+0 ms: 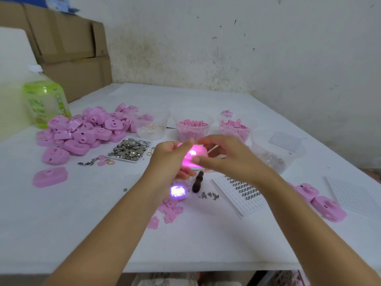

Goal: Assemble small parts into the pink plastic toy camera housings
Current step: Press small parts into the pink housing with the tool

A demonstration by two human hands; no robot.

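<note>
Holds a glowing pink plastic toy camera housing (192,156) up over the middle of the white table (82,234), between both hands. Grips it with the left hand (169,159), fingers curled underneath and thumb over the top. Keeps the right hand (228,159) narrow, fingers bent, pinching a thin pale stick (213,149), thumb tip pressed to the housing's near edge. Below the hands, on the table: a small round lit part (177,190) just beside a dark-handled tool (198,181). To the right of those, a white grid tray (253,205) with rows of small metal rings. Far left, a heap of pink plastic housings (88,129) touching a white tray of silvery metal bits (129,149). Behind the hands, a clear tub of pink pellets (181,131), with a clear tub of flat pink pieces (235,133) just beside it
</note>
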